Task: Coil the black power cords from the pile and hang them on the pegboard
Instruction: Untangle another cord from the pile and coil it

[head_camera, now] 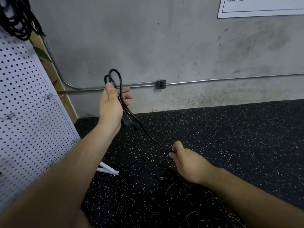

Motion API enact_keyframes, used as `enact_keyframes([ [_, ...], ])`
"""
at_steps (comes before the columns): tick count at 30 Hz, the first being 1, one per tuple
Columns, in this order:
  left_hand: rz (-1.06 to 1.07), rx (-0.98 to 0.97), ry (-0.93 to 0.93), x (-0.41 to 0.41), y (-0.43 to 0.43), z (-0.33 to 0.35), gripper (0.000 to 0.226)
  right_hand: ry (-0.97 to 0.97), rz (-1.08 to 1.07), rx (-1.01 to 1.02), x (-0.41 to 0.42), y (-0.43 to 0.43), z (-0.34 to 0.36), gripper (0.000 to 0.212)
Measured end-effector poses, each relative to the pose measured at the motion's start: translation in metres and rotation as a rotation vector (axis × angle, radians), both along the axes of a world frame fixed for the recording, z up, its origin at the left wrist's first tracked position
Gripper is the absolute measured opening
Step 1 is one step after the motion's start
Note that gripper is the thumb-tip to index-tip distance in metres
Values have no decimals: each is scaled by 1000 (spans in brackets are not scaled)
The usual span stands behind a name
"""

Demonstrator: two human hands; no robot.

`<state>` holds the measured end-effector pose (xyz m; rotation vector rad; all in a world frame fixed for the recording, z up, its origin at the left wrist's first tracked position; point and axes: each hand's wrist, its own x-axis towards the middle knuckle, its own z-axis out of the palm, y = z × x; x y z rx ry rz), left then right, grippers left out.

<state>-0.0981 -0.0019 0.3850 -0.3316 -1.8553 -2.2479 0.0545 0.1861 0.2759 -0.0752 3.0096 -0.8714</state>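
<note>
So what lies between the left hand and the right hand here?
In the head view, a stretch of the thin black power cord runs from the left hand, holding its loops, down to the right hand, pinching it.

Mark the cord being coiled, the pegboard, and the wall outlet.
cord (122, 100): head view, bundled strands below the loop.
pegboard (24, 112): head view, bare perforated face.
wall outlet (160, 84): head view, grey faceplate.

All there is to see of the person is two arms. The left grip and right grip are bare hands, and the left forearm and right forearm are bare too, as far up as they show.
</note>
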Motion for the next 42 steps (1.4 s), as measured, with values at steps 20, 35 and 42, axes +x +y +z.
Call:
enact_keyframes([
  [20, -656, -384, -123, 47, 47, -35, 50, 501, -289, 114, -7, 10, 91, 47],
  [35, -919, -264, -257, 69, 50, -23, 44, 525, -489, -241, -15, 29, 93, 50],
  [42, -640, -353, -91, 62, 51, -23, 33, 491, -317, -521, -17, 31, 92, 44],
])
